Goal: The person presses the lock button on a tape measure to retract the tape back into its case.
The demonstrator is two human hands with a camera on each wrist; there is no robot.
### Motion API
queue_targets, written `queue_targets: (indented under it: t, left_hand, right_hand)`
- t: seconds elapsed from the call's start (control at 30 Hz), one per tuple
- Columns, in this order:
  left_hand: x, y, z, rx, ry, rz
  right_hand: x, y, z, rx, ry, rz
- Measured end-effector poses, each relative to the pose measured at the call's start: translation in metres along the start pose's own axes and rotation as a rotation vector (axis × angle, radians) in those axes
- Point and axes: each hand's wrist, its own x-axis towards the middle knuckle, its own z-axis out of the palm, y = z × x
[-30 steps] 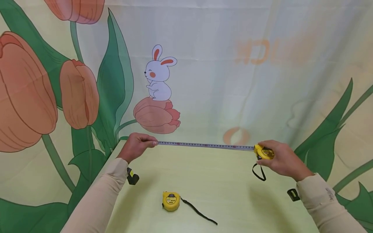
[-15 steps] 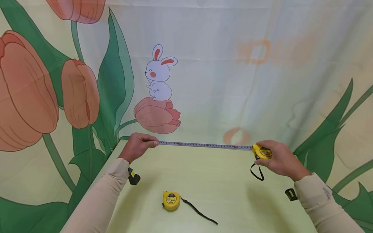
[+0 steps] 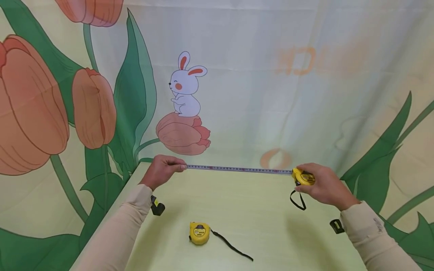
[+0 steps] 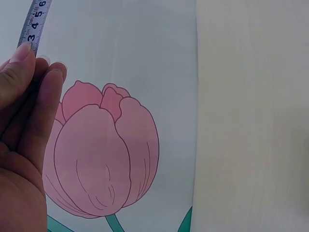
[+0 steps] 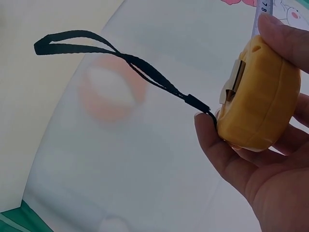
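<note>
My right hand (image 3: 325,184) grips a yellow tape measure (image 3: 303,177) by its case, raised above the table. From the case hangs a black wrist strap (image 5: 140,67). A silver blade (image 3: 237,169) with black and red numbers runs out of it to the left, nearly level and straight. Its free end is pinched between thumb and fingertips of my left hand (image 3: 164,169); in the left wrist view the marks 3 to 6 show past the thumb (image 4: 21,53), and the end hook is hidden. A second yellow tape measure (image 3: 199,233) lies on the table below, its blade not showing.
The pale table (image 3: 271,241) bears the second tape's black strap (image 3: 232,246), stretched to the right. Behind it hangs a cloth backdrop (image 3: 237,94) printed with tulips and a rabbit. A black wrist device shows beside each sleeve.
The case in my right hand has come slightly left, closer to my left hand, and the stretch of blade between them is a little shorter. Both hands keep their hold.
</note>
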Motion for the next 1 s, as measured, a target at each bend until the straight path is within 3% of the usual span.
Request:
queue_targets:
  t: [0.6, 1.0]
  left_hand:
    - [0.0017, 0.0045, 0.0099, -0.013, -0.015, -0.005]
    - [0.0005, 0.0076, 0.0087, -0.018, -0.023, 0.001]
  right_hand:
    - [0.0013, -0.0027, 0.0038, 0.008, 0.017, -0.004]
    - [0.0036, -0.0061, 0.0033, 0.020, 0.002, 0.003]
